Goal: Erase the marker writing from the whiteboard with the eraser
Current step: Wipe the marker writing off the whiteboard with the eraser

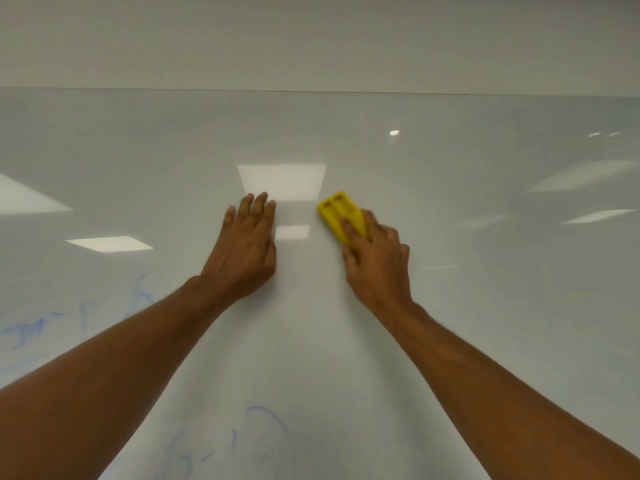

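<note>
Yellow eraser (337, 211) pressed on whiteboard (485, 306) at frame centre | right hand (375, 263) fingers clamped over it | left hand (244, 251) flat beside, fingers together | smeared blue marker writing (31, 332) lower left

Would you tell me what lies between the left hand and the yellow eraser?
Bare whiteboard with ceiling-light glare, no marker, seen from the head view.
</note>
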Action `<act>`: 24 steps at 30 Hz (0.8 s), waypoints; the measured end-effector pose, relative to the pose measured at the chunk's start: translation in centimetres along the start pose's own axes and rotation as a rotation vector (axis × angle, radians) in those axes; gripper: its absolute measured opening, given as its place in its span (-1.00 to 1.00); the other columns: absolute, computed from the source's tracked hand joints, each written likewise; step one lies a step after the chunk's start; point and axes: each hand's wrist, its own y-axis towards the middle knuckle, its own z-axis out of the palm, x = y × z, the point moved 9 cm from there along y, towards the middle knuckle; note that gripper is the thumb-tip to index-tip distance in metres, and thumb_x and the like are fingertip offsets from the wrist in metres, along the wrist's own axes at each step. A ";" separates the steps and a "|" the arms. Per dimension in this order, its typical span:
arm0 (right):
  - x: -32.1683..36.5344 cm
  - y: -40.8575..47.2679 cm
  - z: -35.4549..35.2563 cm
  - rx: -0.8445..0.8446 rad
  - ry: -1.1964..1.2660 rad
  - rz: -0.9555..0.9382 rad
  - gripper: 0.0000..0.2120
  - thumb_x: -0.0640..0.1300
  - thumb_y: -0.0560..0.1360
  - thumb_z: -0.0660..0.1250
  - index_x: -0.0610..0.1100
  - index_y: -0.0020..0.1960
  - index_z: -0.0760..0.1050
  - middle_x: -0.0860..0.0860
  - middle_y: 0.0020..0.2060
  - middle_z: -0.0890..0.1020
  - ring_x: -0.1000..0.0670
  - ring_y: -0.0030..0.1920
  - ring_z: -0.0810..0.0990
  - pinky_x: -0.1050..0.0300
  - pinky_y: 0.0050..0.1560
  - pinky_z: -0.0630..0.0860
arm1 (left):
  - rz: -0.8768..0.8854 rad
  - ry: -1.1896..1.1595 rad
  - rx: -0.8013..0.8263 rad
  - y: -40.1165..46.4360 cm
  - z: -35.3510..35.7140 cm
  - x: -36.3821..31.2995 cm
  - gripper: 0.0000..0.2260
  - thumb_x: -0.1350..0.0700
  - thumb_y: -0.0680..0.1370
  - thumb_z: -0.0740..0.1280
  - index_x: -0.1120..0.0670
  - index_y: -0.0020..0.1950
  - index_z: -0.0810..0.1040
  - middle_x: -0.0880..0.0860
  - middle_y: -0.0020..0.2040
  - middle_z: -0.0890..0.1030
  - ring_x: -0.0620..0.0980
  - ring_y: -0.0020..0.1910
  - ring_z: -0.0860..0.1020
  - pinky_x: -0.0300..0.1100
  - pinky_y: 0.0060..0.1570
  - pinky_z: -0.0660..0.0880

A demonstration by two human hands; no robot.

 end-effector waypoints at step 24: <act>14.9 2.2 7.2 0.363 0.884 0.192 -0.29 -0.28 0.56 0.25 -0.02 0.61 0.04 0.21 0.28 0.54 0.32 0.18 0.52 0.48 0.11 0.39 | -0.408 -0.206 -0.134 -2.4 -6.0 7.8 -0.57 -0.17 0.56 0.32 0.19 0.14 0.49 0.15 0.00 0.46 0.13 -0.03 0.48 -0.14 -0.12 0.27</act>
